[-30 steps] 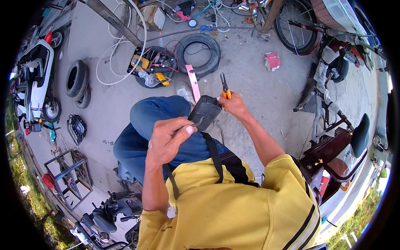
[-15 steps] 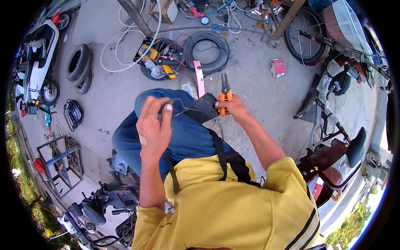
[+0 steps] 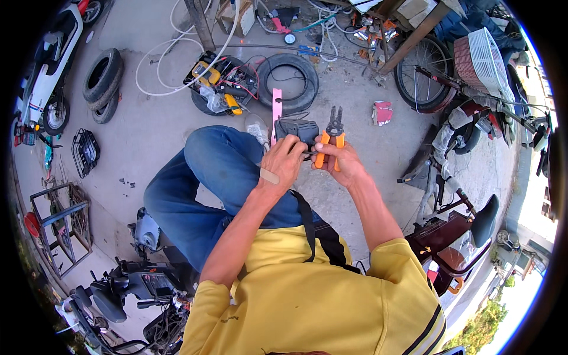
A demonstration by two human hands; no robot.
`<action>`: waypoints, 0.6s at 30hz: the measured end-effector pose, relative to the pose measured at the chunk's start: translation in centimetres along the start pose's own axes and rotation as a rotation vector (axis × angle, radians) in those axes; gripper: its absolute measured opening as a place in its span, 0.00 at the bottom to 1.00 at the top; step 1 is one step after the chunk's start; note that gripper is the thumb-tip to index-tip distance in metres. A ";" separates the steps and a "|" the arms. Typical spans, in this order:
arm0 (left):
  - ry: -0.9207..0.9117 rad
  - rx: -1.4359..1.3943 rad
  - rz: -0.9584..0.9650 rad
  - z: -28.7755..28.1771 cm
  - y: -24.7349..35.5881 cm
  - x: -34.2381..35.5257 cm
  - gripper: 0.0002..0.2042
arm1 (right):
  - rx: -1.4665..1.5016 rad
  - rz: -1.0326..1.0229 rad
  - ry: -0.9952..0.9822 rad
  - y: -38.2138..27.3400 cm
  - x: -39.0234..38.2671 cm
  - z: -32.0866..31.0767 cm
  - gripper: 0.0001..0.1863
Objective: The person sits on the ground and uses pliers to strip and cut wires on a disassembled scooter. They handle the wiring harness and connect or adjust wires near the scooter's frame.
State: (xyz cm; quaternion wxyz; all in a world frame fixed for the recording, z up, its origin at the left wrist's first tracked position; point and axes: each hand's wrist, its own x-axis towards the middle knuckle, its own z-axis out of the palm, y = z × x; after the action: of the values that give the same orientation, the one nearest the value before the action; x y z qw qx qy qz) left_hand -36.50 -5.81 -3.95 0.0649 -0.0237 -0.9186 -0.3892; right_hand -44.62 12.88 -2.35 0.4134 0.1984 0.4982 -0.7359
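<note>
Orange-handled wire strippers stand upright in my right hand, jaws pointing away from me and handles spread. My left hand is closed, its fingertips bent around a black cable close to the right fingers. Just beyond the left fingers is a black box-like part, partly covered by that hand. A pink strip runs up from behind the box. What lies inside the left fingertips is mostly hidden.
Ahead on the concrete lie a tyre and a tool holder with yellow tools. A crumpled red packet lies right of them. A bicycle stands far right, stacked tyres far left, a maroon vehicle near right.
My left hand has moved right and away from me, from the raised loop of cable to beside the box. The wire strippers have shifted slightly right, their handles now spread wider.
</note>
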 end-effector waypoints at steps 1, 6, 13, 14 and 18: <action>0.046 -0.003 0.009 0.0 -0.2 -0.1 0.13 | -0.013 -0.004 -0.006 0.3 -0.2 0.0 0.16; 0.064 -0.281 -0.338 -0.1 -1.3 -0.6 0.08 | -0.727 -0.112 0.170 0.6 -3.4 -2.1 0.24; 0.005 -0.145 -0.270 -0.2 -1.1 -0.3 0.08 | -1.740 -0.571 0.397 2.9 -3.8 -0.6 0.34; 0.006 -0.111 -0.248 -0.2 -0.9 -0.3 0.08 | -1.758 -0.605 0.382 3.1 -3.4 -0.4 0.35; -0.012 0.013 -0.183 -0.1 -0.2 0.0 0.06 | -1.824 -0.744 0.373 3.5 -1.7 0.0 0.38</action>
State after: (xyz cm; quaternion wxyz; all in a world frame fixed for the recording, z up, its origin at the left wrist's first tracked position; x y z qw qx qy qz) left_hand -36.55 -6.01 -4.03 0.0234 0.0585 -0.9197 -0.3876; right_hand -40.80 13.06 -3.15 0.0664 -0.2506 0.9592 -0.1125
